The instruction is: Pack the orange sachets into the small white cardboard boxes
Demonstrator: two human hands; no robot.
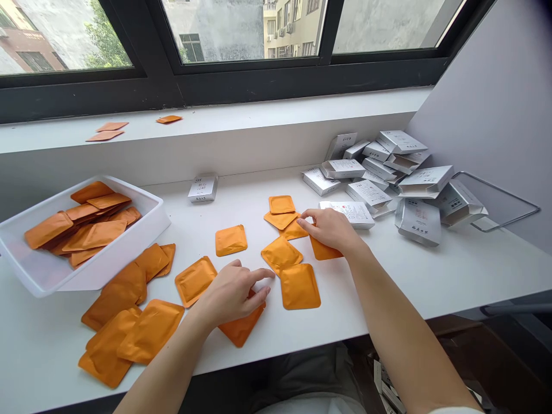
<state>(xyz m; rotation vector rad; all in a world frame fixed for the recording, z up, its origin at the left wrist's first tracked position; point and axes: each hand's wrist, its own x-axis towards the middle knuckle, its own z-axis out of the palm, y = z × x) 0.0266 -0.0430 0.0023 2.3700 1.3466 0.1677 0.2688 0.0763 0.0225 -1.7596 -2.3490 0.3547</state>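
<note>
My left hand (pixel 235 294) hovers or rests over an orange foil sachet (pixel 244 330) near the front of the white table (pixel 259 356). Its index finger and thumb stretch rightward, apart, with nothing between them. My right hand (pixel 331 231) lies over another orange sachet (pixel 323 250), its fingertips at the edge of a neighbouring sachet (pixel 294 230). Its thumb and index finger are parted; the other fingers are partly hidden. Between the hands, several sachets lie loosely overlapped, including a front one (pixel 301 286) and a back one (pixel 282 204).
A white plastic bin (pixel 142 213) of orange sachets stands at left, with more sachets (pixel 150 330) heaped before it. Silver-white boxes (pixel 403 142) pile up at back right near a wire frame (pixel 513 213). One box (pixel 203 188) sits alone. Sachets (pixel 169 119) lie on the windowsill.
</note>
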